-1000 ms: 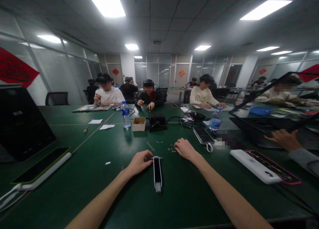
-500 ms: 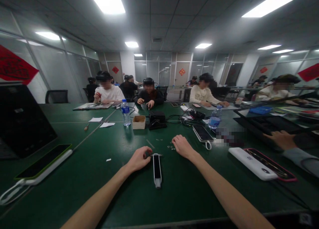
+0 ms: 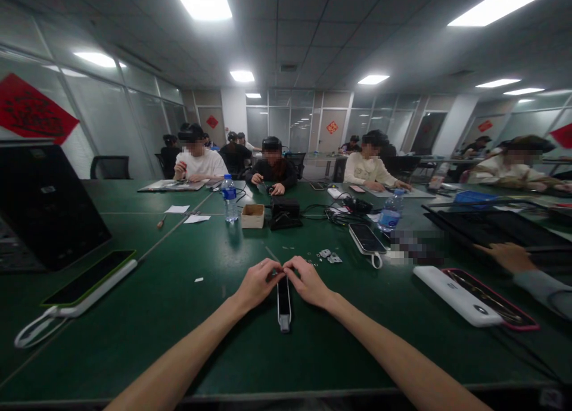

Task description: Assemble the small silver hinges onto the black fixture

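Observation:
A slim device [image 3: 283, 304] with a white frame, a dark face and a grey near end lies lengthwise on the green table in front of me. At its far end my left hand [image 3: 259, 283] and my right hand [image 3: 308, 283] meet, their fingertips pinched together. What they pinch is too small to make out, and the fingers hide that end of the device. Several small shiny metal pieces [image 3: 333, 258] and tiny rings lie just beyond my right hand. A thin clear strip [image 3: 270, 254] lies beyond my left hand.
Phones on white power banks flank me at left [image 3: 92, 280] and right [image 3: 458, 295]; another phone [image 3: 366, 238] lies ahead. A small box [image 3: 252, 216], water bottles [image 3: 229, 199] and cables stand further back. A co-worker's hand [image 3: 509, 256] is at right; others sit across the table.
My right hand has moved left from beside the small metal pieces to the device's far end, where it now meets my left hand. More metal pieces are now uncovered. The view has shifted slightly.

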Motion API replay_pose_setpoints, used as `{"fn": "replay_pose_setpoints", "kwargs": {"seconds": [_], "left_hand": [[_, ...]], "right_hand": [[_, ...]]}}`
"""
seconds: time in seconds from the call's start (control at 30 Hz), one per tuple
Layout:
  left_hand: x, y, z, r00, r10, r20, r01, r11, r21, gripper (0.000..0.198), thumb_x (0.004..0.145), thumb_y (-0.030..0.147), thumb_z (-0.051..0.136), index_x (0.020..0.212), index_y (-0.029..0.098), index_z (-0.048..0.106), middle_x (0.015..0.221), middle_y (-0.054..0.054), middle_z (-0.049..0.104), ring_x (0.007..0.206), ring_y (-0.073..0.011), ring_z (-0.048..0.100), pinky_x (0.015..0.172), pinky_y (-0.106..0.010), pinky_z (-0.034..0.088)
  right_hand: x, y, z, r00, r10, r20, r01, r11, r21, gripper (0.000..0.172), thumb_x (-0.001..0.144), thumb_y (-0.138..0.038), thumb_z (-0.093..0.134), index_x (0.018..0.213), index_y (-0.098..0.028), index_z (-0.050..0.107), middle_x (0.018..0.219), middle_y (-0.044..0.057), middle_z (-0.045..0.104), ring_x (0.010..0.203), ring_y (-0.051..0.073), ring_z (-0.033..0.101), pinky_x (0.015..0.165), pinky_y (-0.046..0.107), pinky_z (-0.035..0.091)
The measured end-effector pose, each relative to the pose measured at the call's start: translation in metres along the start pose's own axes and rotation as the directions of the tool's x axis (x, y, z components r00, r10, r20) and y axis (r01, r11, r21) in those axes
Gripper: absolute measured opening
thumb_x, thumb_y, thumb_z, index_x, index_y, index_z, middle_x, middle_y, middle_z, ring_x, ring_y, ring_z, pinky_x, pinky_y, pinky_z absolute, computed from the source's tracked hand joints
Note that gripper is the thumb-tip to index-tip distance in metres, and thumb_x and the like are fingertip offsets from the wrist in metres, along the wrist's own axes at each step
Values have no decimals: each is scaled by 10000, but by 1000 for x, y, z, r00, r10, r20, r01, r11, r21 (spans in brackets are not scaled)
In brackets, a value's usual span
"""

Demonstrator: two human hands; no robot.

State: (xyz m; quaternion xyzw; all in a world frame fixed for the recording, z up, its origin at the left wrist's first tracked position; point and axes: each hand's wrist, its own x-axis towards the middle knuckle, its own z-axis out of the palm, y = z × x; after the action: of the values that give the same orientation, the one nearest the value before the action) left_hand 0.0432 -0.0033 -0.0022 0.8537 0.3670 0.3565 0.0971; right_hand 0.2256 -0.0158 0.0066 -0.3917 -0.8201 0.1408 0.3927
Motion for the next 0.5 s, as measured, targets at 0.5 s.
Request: {"fn": "replay_pose_setpoints", "kwargs": {"seconds": [0.5], "left_hand": [[-1,-24,-13,992,-124,35,122,991,63,161,868,236,485,919,189,630,827,-22,616,674,-141,555,672,-260,448]], "right_hand": [[2,21,-32,989,-50,140,94,940,-327,175,888,-201,494,1010,-154,611,994,90,624,940,203,533,825,362,413]]}}
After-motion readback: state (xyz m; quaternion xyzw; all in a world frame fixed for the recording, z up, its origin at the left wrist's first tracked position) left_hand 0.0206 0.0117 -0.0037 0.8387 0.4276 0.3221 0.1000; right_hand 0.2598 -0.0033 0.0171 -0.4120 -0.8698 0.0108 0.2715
